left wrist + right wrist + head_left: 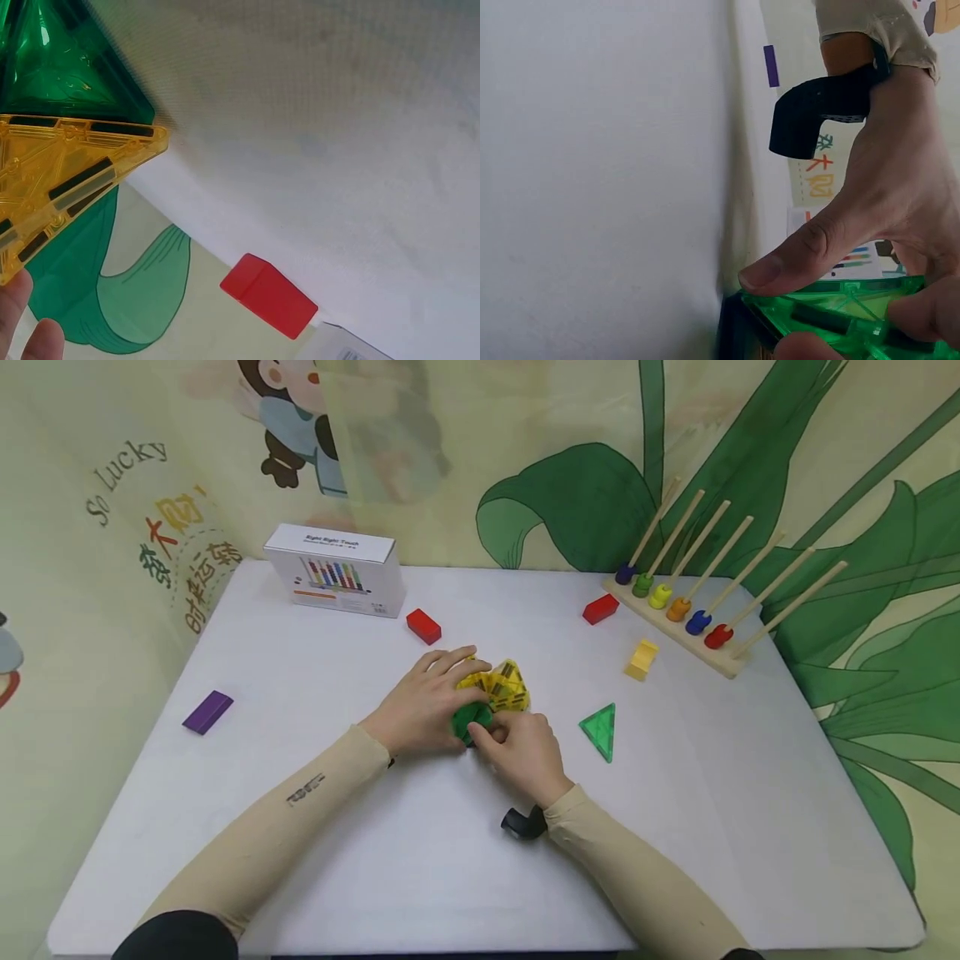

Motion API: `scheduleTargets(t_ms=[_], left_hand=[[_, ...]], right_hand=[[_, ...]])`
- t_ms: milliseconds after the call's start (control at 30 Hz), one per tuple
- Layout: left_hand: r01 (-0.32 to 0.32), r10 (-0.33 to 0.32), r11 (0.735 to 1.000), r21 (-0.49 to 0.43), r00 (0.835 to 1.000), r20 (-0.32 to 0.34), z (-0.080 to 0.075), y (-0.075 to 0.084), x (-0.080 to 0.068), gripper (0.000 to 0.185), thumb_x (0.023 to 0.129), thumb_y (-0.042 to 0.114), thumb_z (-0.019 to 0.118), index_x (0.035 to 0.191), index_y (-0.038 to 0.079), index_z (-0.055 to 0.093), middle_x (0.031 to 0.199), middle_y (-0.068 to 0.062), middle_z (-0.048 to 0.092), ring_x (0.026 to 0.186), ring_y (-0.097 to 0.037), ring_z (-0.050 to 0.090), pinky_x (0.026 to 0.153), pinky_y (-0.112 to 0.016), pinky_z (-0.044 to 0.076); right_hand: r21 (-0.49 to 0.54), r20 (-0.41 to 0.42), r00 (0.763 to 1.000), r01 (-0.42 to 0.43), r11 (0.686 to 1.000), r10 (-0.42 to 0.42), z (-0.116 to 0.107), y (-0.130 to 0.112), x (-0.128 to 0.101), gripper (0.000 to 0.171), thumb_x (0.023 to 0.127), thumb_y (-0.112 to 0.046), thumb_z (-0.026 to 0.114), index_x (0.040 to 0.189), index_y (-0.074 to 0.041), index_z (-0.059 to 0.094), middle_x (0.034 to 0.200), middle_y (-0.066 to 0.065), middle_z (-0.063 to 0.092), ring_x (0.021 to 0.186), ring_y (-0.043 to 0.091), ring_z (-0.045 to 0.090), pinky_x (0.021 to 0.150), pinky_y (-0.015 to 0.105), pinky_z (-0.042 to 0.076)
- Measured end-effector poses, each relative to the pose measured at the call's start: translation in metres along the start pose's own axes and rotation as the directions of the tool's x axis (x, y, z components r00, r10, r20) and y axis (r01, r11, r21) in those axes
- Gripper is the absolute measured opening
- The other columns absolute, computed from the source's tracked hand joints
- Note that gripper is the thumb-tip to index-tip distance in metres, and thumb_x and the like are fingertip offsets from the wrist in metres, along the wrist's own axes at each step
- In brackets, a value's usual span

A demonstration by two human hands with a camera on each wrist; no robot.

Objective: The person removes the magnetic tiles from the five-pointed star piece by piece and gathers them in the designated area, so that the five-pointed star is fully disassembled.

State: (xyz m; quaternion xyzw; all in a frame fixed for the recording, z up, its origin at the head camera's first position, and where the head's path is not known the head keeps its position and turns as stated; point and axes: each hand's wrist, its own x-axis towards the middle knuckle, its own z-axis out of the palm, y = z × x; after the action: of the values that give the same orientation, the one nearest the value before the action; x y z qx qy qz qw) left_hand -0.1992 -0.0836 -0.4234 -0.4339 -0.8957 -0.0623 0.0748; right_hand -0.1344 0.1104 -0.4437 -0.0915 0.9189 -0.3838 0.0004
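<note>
In the right wrist view, a thumb [780,268] and fingertips of the left hand [889,202] pinch the green tile [840,311]. The head view alone shows the right hand [521,753] gripping it too, against the yellow tiles [504,685] mid-table [300,693]; a red block [268,295] shows from the left wrist.
</note>
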Motion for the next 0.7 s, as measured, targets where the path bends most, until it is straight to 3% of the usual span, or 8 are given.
scheduleTargets(t_ms=[200,400,700], left_hand=[[0.013,-0.013,1.0,-0.001,1.0,0.025,0.0,0.002,0.001,0.068,0.065,0.055,0.095,0.122,0.028,0.07,0.158,-0.003,0.049,0.157,-0.03,0.029,0.125,-0.051,0.032],[0.007,-0.007,1.0,-0.003,1.0,0.006,0.001,0.001,-0.001,0.068,0.065,0.056,0.095,0.122,0.027,0.071,0.157,-0.004,0.05,0.156,-0.031,0.032,0.124,-0.051,0.033],[-0.004,0.004,1.0,0.008,1.0,-0.02,0.003,0.0,0.0,0.063,0.067,0.053,0.095,0.12,0.027,0.072,0.157,-0.005,0.051,0.156,-0.031,0.033,0.125,-0.05,0.033]], right_hand=[[0.029,-0.026,0.999,-0.022,0.999,0.023,0.0,0.001,-0.002,0.029,0.093,-0.023,0.072,0.068,-0.011,0.065,0.052,-0.004,0.06,0.044,0.005,0.051,0.041,0.021,0.035],[0.073,-0.021,0.998,-0.05,0.996,0.051,0.0,0.004,-0.004,0.022,0.092,-0.018,0.071,0.072,-0.01,0.07,0.052,-0.003,0.064,0.043,0.005,0.055,0.042,0.021,0.038],[0.111,0.065,0.993,-0.102,0.989,0.095,-0.014,0.014,-0.017,0.024,0.089,-0.015,0.07,0.067,-0.011,0.061,0.053,-0.004,0.062,0.047,0.008,0.056,0.046,0.02,0.036]])
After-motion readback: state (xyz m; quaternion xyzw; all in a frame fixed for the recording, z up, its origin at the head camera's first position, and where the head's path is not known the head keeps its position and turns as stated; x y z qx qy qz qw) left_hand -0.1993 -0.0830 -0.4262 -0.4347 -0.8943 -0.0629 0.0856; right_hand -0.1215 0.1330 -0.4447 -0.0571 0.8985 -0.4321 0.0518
